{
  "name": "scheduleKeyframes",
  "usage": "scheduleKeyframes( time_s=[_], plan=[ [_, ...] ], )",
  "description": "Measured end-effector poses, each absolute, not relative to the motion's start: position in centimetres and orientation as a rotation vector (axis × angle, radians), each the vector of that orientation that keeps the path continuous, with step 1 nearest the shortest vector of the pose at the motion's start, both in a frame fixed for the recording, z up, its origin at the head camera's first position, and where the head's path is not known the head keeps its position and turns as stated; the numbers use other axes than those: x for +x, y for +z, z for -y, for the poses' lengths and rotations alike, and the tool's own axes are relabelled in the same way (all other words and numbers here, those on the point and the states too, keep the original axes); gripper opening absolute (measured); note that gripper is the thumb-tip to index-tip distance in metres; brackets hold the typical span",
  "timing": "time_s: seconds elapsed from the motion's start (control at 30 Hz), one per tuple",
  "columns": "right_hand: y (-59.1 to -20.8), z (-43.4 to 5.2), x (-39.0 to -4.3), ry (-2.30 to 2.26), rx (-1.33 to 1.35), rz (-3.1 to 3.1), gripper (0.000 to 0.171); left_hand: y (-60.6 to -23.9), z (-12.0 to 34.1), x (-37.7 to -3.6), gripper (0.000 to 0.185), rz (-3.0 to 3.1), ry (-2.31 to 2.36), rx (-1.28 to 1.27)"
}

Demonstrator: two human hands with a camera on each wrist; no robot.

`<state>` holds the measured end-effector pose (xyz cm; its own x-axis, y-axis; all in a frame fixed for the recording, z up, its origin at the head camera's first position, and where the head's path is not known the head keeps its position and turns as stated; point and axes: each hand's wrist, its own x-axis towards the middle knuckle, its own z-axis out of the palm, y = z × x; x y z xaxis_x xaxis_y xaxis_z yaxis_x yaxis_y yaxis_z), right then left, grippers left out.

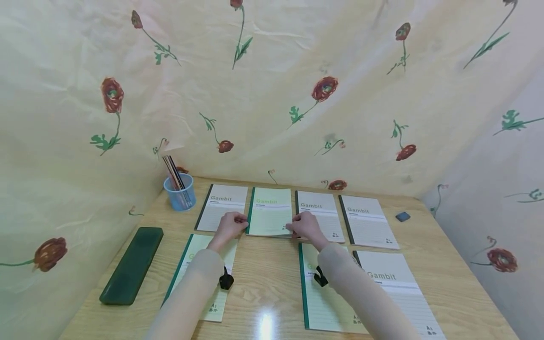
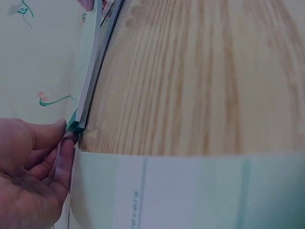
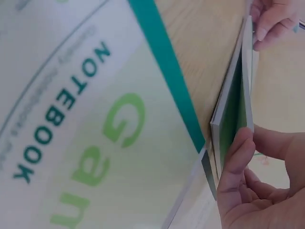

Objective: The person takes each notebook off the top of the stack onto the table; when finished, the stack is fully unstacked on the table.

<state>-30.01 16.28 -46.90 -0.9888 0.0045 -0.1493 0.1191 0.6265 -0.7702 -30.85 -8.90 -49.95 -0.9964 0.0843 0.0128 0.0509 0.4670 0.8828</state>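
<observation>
- Both hands pinch one pale green notebook (image 1: 270, 211) by its near corners: the left hand (image 1: 230, 225) has thumb and fingers closed on the spine-side corner, the right hand (image 1: 306, 225) on the opposite corner.
- Between the two hands the notebook lies flat in the far row, its dark green spine toward the left hand; the wrist views show its thin edge caught between fingertips (image 3: 239, 148).
- Just left of the grip lies a grey notebook (image 1: 223, 207); right of it lie two more grey notebooks (image 1: 319, 208) (image 1: 366, 219), all marked "Gambit".
- Nearer the person, under the forearms, lie two green notebooks (image 1: 199, 264) (image 1: 325, 295) and another grey one (image 1: 401, 293).
- Far left of the grip stands a blue mesh cup (image 1: 180, 193) of pencils; nearer lies a long dark green case (image 1: 132, 265). A small dark eraser (image 1: 403, 216) sits far right.
- Everything rests on a light wood-grain table (image 1: 263, 278), glossy under a light.
- Crinkled cream cloth (image 1: 272, 94) printed with red flowers and green stems hangs behind and to both sides.
- Pale sleeves cover both arms.
</observation>
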Motion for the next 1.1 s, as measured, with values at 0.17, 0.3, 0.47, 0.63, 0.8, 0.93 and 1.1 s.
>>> scheduleKeyframes(
  time_s=[0.17, 0.3, 0.47, 0.63, 0.8, 0.93, 1.1],
  plan=[
    [-46.8, -16.4, -30.0, -1.369, 0.125, -2.616, 0.026, -50.1, 8.9, -30.8, 0.017, -2.662, 1.593, 0.124],
    [-46.5, -16.7, -29.5, -1.438, 0.141, -2.533, 0.012, -50.2, 8.9, -30.9, 0.015, -2.664, 1.585, 0.131],
    [-46.3, -17.3, -27.9, -1.518, 0.173, -2.441, 0.026, -50.3, 8.7, -31.1, 0.015, -2.654, 1.587, 0.121],
    [-46.7, -17.6, -25.7, -1.616, 0.179, -2.367, 0.02, -50.3, 8.7, -31.1, 0.016, -2.664, 1.581, 0.125],
    [-47.1, -17.6, -22.9, -1.682, 0.191, -2.322, 0.022, -49.9, 8.8, -30.9, 0.019, -2.682, 1.564, 0.103],
    [-47.4, -17.5, -20.6, -1.691, 0.162, -2.31, 0.023, -50.0, 8.9, -31.0, 0.022, -2.68, 1.565, 0.086],
    [-47.8, -17.3, -18.1, -1.694, 0.113, -2.258, 0.027, -50.3, 9.0, -31.2, 0.023, -2.674, 1.578, 0.071]
  ],
)
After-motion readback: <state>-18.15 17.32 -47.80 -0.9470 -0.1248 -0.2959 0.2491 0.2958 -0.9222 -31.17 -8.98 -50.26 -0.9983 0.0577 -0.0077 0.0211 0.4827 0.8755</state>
